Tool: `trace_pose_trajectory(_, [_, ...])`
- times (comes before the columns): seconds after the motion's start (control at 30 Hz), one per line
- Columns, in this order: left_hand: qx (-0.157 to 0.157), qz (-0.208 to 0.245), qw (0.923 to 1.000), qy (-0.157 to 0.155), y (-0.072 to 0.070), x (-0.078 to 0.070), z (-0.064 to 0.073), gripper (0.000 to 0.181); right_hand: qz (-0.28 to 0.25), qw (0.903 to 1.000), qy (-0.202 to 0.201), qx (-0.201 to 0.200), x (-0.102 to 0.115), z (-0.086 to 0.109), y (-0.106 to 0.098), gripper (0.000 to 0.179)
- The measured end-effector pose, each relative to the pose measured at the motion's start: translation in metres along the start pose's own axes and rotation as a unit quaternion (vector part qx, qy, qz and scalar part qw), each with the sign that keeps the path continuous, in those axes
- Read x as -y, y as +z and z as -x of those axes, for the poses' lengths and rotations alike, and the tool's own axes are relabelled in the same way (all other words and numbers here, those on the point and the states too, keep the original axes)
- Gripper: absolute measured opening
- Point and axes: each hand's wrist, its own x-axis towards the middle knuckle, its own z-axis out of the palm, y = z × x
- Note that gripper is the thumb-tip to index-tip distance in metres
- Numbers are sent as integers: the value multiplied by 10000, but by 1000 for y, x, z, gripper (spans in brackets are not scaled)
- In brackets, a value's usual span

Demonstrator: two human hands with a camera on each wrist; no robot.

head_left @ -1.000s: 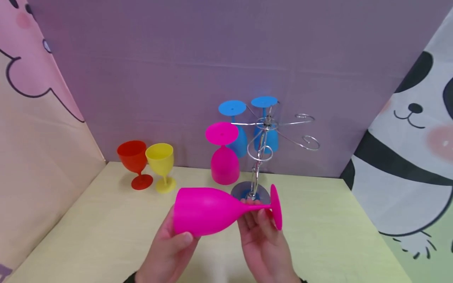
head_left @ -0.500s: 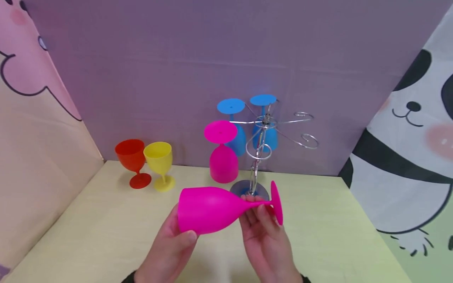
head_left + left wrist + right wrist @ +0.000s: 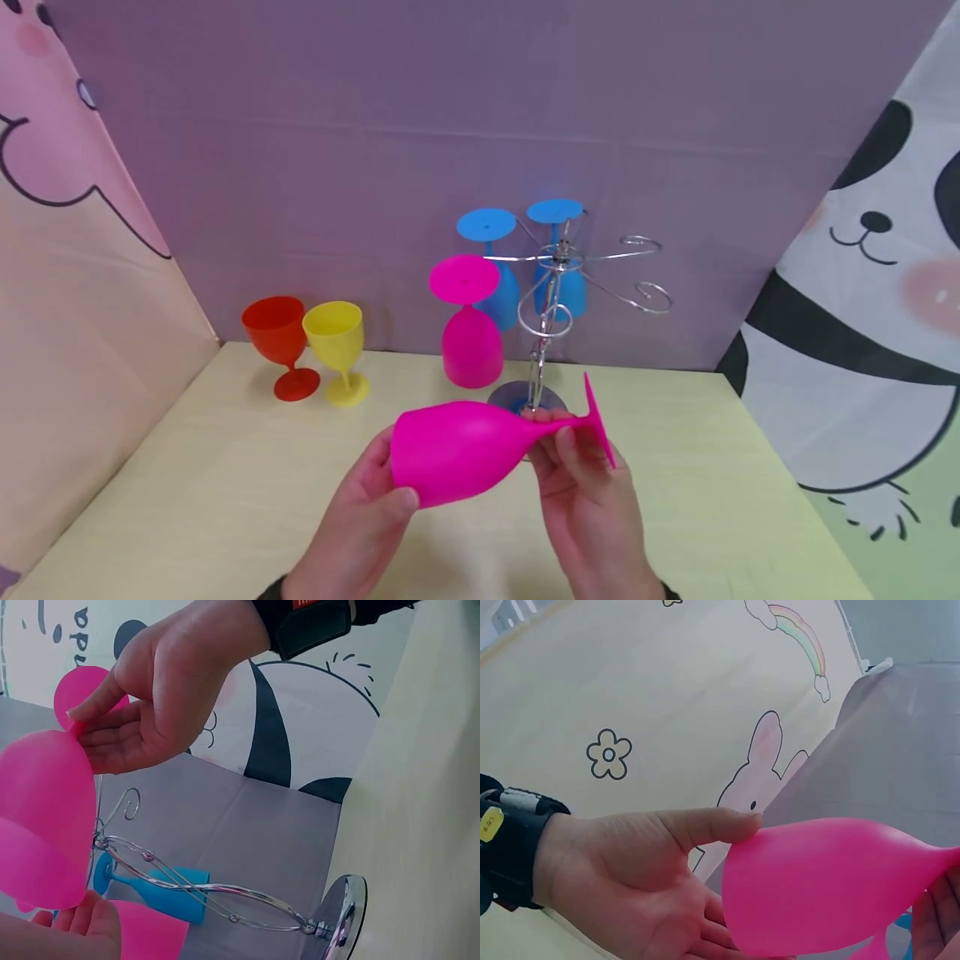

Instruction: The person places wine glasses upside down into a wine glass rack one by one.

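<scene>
Head view: I'd call the chrome rack half filled: the hanging pink goblet and 2 blue goblets are on, 3 loops bare. The red goblet and yellow goblet stand on the table. The left hand grips the bowl of the held pink goblet, in front of the rack; compared with 0.5 s ago, its foot has turned edge-on.

Left wrist: I see the right hand pinching its stem.

Right wrist: the left thumb lies near its rim.
</scene>
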Motion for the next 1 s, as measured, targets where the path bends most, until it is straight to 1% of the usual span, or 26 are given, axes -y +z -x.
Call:
trace_pose_trajectory(0.07, [80, 13, 10000, -21, 0, -1, 1, 58, 459, 9985, -179, -226, 0, 1, 1, 20])
trace_pose_trajectory(0.1, [147, 21, 9999, 6, -1, -1, 1, 59, 723, 9964, -297, -336, 1, 1, 2, 21])
trace_pose_trajectory(0.13, [126, 22, 9999, -19, 0, -2, 1, 61, 1042, 9927, -412, -449, 1, 2, 2, 23])
trace_pose_trajectory(0.2, [-50, -3, 9999, -138, 1, -4, 0, 62, 1607, 9831, -652, -593, 2, 4, 3, 29])
trace_pose_trajectory(0.23, [-138, -96, 9997, -175, 2, -5, 0, 64, 1969, 9751, -796, -645, 2, 5, 3, 32])
trace_pose_trajectory(0.3, [-305, -320, 9987, -255, 3, -5, 0, 67, 2433, 9620, -1094, -583, 2, 8, 3, 33])
trace_pose_trajectory(0.33, [-419, -472, 9975, -311, 4, -4, 0, 68, 2610, 9557, -1248, -541, 2, 10, 3, 33])
trace_pose_trajectory(0.37, [-451, -689, 9962, -294, 5, -3, 0, 69, 2738, 9500, -1421, -491, 1, 11, 3, 31])
trace_pose_trajectory(0.47, [-455, -1449, 9883, -173, 7, -1, 1, 73, 3129, 9325, -1721, -536, 1, 16, 3, 26])
trace_pose_trajectory(0.53, [-447, -1963, 9795, -109, 8, 0, 3, 76, 3508, 9176, -1777, -575, 1, 18, 4, 24])
trace_pose_trajectory(0.6, [-410, -2357, 9709, -81, 9, 0, 5, 77, 3984, 8973, -1784, -652, 1, 19, 5, 22])
trace_pose_trajectory(0.63, [-358, -2511, 9673, -84, 9, 0, 5, 77, 4218, 8861, -1835, -574, 1, 19, 4, 23])
trace_pose_trajectory(0.67, [-297, -2639, 9641, -47, 8, 0, 6, 75, 4451, 8728, -1936, -508, 0, 20, 4, 23])
trace_pose_trajectory(0.7, [-218, -2780, 9603, -18, 8, 0, 7, 74, 4603, 8621, -2090, -351, -1, 20, 2, 24])
trace_pose_trajectory(0.77, [-33, -3079, 9514, 22, 7, 0, 8, 73, 4754, 8421, -2544, 126, -3, 19, -1, 30])
trace_pose_trajectory(0.8, [49, -3225, 9465, 20, 7, 0, 8, 74, 4755, 8333, -2782, 451, -4, 18, -3, 34])
trace_pose_trajectory(0.87, [194, -3474, 9375, -46, 8, 0, 7, 76, 4569, 8216, -3221, 1116, -5, 16, -7, 40])
trace_pose_trajectory(0.9, [269, -3566, 9338, -123, 8, 0, 7, 77, 4433, 8186, -3365, 1422, -6, 15, -7, 43])
trace_pose_trajectory(0.93, [337, -3627, 9311, -191, 9, 1, 6, 78, 4359, 8151, -3453, 1624, -7, 14, -8, 45])
trace_pose_trajectory(1.0, [454, -3649, 9295, -284, 10, 2, 5, 79, 4208, 8143, -3538, 1862, -7, 13, -8, 47])
